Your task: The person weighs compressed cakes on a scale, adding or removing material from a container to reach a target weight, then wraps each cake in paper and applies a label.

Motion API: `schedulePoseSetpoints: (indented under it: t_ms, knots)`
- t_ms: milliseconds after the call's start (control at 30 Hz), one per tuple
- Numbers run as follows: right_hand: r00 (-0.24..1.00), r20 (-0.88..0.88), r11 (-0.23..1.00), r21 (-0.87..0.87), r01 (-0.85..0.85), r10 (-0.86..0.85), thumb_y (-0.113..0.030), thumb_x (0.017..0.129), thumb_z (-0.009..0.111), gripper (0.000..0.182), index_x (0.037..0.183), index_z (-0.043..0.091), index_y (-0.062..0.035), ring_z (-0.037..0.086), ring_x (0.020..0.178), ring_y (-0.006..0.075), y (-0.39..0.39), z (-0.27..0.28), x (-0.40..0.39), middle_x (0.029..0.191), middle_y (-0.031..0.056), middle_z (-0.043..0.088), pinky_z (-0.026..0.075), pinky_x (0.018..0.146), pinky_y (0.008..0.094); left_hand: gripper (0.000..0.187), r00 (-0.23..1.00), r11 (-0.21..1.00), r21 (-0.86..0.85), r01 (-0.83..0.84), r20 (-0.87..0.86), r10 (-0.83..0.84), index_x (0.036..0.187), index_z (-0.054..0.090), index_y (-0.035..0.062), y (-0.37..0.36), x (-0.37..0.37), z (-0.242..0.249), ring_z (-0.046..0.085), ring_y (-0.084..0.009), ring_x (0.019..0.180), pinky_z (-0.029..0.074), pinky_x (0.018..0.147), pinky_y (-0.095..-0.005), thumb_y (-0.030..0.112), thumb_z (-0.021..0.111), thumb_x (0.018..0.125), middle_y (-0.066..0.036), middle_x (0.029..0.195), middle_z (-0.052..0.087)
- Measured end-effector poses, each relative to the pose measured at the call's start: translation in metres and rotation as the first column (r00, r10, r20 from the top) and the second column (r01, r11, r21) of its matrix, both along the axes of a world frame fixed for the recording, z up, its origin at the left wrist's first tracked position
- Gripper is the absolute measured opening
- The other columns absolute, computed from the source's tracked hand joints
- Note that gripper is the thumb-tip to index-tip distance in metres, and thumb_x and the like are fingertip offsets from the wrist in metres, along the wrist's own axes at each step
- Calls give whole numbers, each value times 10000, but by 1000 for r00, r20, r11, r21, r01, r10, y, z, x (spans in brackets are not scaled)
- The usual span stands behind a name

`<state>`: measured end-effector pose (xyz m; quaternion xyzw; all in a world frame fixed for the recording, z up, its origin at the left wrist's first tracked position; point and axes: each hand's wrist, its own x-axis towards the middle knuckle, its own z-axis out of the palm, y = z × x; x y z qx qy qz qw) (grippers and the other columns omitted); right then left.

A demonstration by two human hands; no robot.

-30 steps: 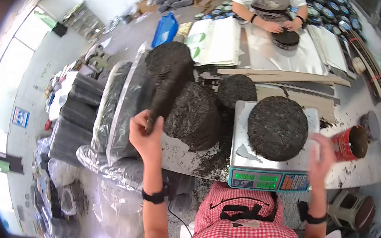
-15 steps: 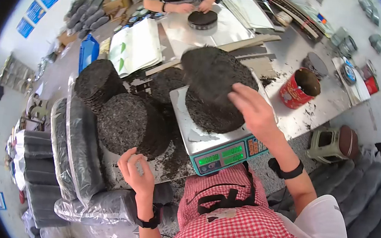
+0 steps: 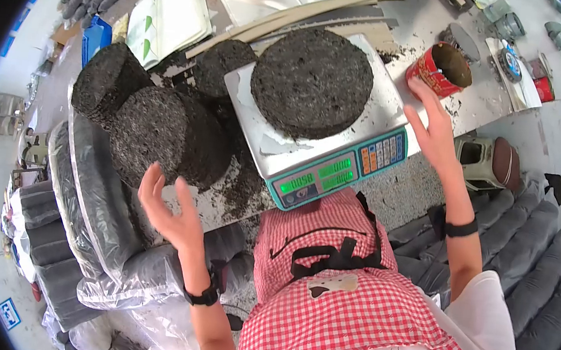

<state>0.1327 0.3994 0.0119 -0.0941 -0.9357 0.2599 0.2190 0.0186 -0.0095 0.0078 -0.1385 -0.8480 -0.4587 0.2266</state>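
Note:
A round, dark pressed cake point(image 3: 313, 82) with a coarse, crumbly surface lies on the metal plate of a digital scale point(image 3: 322, 177), whose green display is lit. My right hand point(image 3: 436, 130) is off to the right of the scale, fingers spread and holding nothing. Its fingertips come right up to the near side of a red can point(image 3: 425, 72). On the left, my left hand point(image 3: 172, 205) is raised with fingers apart and nothing in it. It overlaps the lower edge of a thick stack of dark cakes point(image 3: 154, 133).
Another dark stack point(image 3: 106, 79) and a smaller dark piece point(image 3: 220, 64) stand behind. Crumbs point(image 3: 248, 182) litter the table. Wooden strips point(image 3: 285, 16) lie behind the scale beside an open book point(image 3: 174, 18). Plastic-wrapped dark rolls point(image 3: 97, 202) are at left, grey rolls point(image 3: 491, 268) at right.
My right hand has left the dark cake on the scale and moved right to the red can. My left hand has opened wider. The view has tilted down, and the co-worker is out of sight.

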Motion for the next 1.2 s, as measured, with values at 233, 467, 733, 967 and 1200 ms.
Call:
schedulePoseSetpoints:
  t_ms: [233,467,733,967,1200]
  knots:
    - [995,89,951,-309,-6,36,-413,918,555,607,1306,443,41,527,1183,309,22,-18,-64,1265,230,534,413,970,386,542,962,966,-96,238,163,-221,1349,411,5,72,-36,-3,492,-310,1176,415,977,-440,150,632,876,-208,1294,470]
    - [971,239,945,-321,63,17,-441,891,589,561,1219,545,12,612,965,253,26,-29,-119,1099,175,625,481,830,349,555,976,928,-307,213,33,-213,1326,425,-20,147,-64,-18,416,-400,1232,338,1029,-467,191,632,856,-245,1322,444]
    - [971,218,983,-176,-60,98,-575,815,596,712,1042,581,100,600,903,377,27,-43,-149,958,281,606,474,809,417,722,998,888,-459,-28,-66,-2,1355,370,-28,189,-60,-29,375,-481,1200,303,1016,-505,352,672,821,-326,1282,401]
    - [964,124,425,-905,13,234,-346,750,761,740,1252,454,104,530,1124,275,14,-27,-129,1187,203,551,408,967,357,714,775,768,637,-59,514,-367,1390,306,52,181,-46,-39,468,-240,1121,371,979,-348,19,705,799,-164,1274,452]
    - [794,-133,477,-737,-479,593,-37,660,809,954,1416,227,-53,338,1315,232,39,9,-101,1414,136,335,306,1066,346,1079,783,863,194,466,365,-504,1460,160,30,172,-40,8,457,-229,1164,399,992,-349,-7,829,614,-127,1304,393]
